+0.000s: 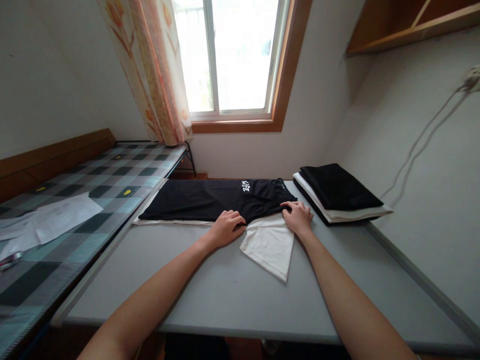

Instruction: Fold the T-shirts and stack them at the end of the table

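A pair of black trousers with white "LIFE" lettering lies folded lengthwise across the grey table. Under it is a white cloth garment; one part of that sticks out towards me, and a thin strip shows along the trouser leg. My left hand has its fingers curled at the near edge of the trousers, around the crotch. At the waistband's near corner, my right hand pinches the black fabric, with its palm side beside the white cloth. The fingertips of both hands are partly hidden.
To the right, a stack of folded black and white clothes sits by the wall. A checked bed with white papers adjoins the table's left side. A window and curtain are ahead; a cable hangs at right.
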